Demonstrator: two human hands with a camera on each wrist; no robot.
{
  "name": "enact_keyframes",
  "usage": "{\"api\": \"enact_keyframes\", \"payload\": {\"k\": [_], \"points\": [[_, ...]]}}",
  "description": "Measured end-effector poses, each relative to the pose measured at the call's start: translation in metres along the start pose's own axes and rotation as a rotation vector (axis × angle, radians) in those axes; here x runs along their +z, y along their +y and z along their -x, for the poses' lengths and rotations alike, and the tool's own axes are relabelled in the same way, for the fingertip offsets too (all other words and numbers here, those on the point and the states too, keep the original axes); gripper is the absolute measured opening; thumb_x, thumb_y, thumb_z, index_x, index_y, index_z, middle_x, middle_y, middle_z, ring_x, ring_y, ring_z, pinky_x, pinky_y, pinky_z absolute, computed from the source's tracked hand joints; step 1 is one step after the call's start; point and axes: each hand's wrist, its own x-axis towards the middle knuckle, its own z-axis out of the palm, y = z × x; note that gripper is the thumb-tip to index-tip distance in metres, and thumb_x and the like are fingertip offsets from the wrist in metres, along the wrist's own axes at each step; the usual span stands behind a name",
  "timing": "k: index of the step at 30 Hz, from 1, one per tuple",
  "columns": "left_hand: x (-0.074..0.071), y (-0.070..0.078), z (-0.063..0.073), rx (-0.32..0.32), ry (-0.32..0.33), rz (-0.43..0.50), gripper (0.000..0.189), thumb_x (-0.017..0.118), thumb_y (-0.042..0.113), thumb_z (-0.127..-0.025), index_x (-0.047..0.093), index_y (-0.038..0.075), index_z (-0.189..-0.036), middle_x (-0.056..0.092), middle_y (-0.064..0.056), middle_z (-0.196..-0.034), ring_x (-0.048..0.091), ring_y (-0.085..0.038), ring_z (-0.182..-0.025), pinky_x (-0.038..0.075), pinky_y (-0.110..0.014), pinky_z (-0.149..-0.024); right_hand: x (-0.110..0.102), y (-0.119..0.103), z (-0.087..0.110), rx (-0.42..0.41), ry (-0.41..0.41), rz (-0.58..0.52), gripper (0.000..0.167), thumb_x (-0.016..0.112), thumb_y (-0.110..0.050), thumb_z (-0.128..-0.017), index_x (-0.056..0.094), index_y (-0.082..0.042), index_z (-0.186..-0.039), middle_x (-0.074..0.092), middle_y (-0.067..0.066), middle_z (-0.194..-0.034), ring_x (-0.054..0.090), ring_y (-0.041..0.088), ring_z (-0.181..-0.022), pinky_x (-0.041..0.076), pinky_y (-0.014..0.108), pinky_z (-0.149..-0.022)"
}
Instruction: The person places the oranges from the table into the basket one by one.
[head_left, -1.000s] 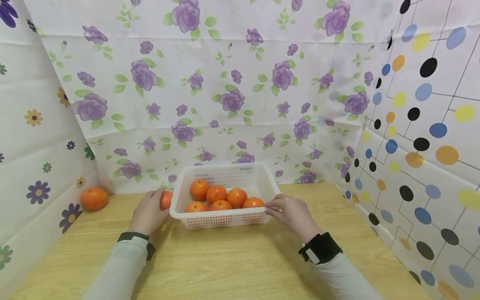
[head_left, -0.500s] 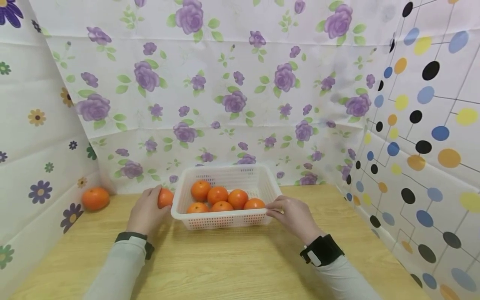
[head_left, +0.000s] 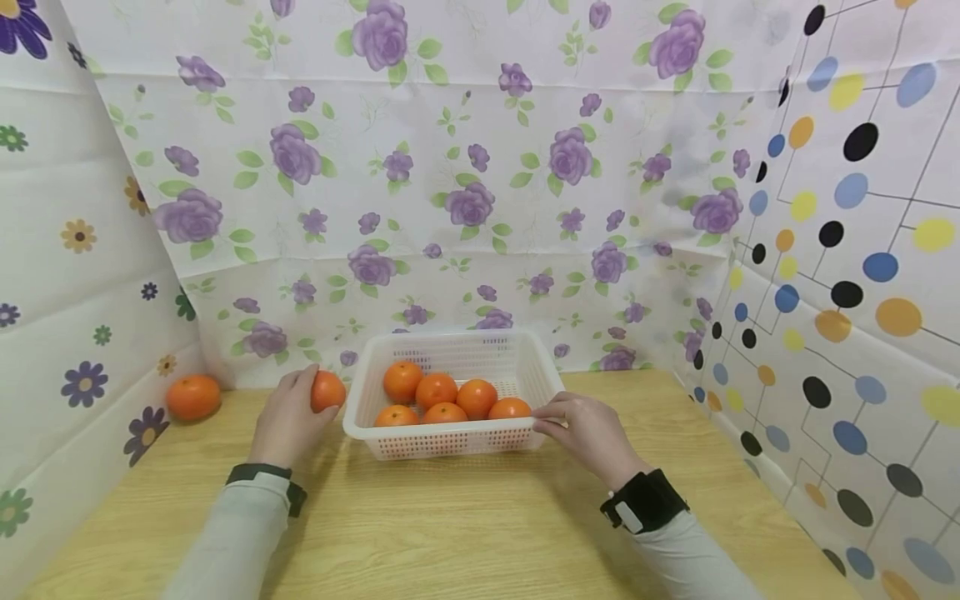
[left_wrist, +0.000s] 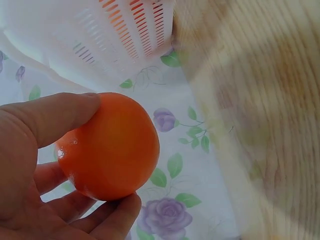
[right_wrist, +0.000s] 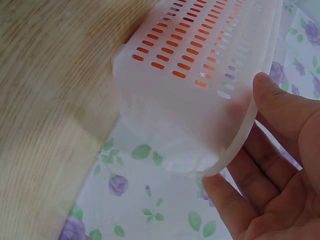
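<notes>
An orange fruit like a mandarin (left_wrist: 112, 150) is gripped by my left hand (head_left: 288, 421), thumb on one side and fingers curled round the other. It is held just left of a white plastic basket (head_left: 450, 435) with slotted walls. Inside the basket lie several more mandarins (head_left: 437, 390), mostly toward its left and front. At the basket's front right corner, my right hand (head_left: 585, 433) pinches the rim (right_wrist: 245, 132), the thumb on one side and fingers beneath the other. One more mandarin (head_left: 193, 397) sits at the far left, against the wall.
The basket stands on a wood-grain table (head_left: 420, 525). Behind it rises a white cloth with purple roses (head_left: 465, 204). A flowered sheet (head_left: 75, 333) bounds the left side and a dotted one (head_left: 847, 275) the right.
My left hand has lifted the mandarin slightly and drawn it a little to the left, away from the basket's side. My right hand stays at the rim.
</notes>
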Motion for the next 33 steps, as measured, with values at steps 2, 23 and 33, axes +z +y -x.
{"api": "enact_keyframes", "payload": {"k": [2, 23, 33], "points": [[-0.001, 0.001, 0.0, 0.01, 0.012, -0.004, 0.08, 0.079, 0.014, -0.101, 0.036, -0.009, -0.165, 0.04, -0.042, -0.159, 0.049, -0.063, -0.137, 0.04, -0.078, -0.113, 0.0, 0.0, 0.0, 0.004, -0.004, -0.001, 0.015, 0.089, -0.025, -0.095, 0.089, -0.015, -0.107, 0.076, -0.007, -0.096, 0.067, 0.01, -0.081, 0.058, 0.034, -0.074], [-0.02, 0.021, -0.001, 0.072, 0.061, -0.045, 0.079, 0.079, 0.019, -0.101, 0.038, -0.008, -0.164, 0.044, -0.041, -0.157, 0.052, -0.061, -0.135, 0.044, -0.078, -0.11, -0.001, 0.001, -0.001, 0.008, -0.019, -0.002, 0.018, 0.088, -0.027, -0.095, 0.089, -0.015, -0.108, 0.076, -0.008, -0.095, 0.067, 0.009, -0.08, 0.059, 0.034, -0.076], [-0.022, 0.043, -0.002, 0.088, 0.064, -0.043, 0.08, 0.08, 0.019, -0.102, 0.037, -0.005, -0.166, 0.043, -0.04, -0.158, 0.051, -0.059, -0.138, 0.044, -0.076, -0.111, 0.0, 0.003, -0.001, 0.009, -0.028, -0.009, 0.016, 0.088, -0.026, -0.096, 0.089, -0.015, -0.108, 0.076, -0.008, -0.094, 0.067, 0.008, -0.08, 0.059, 0.033, -0.075]]}}
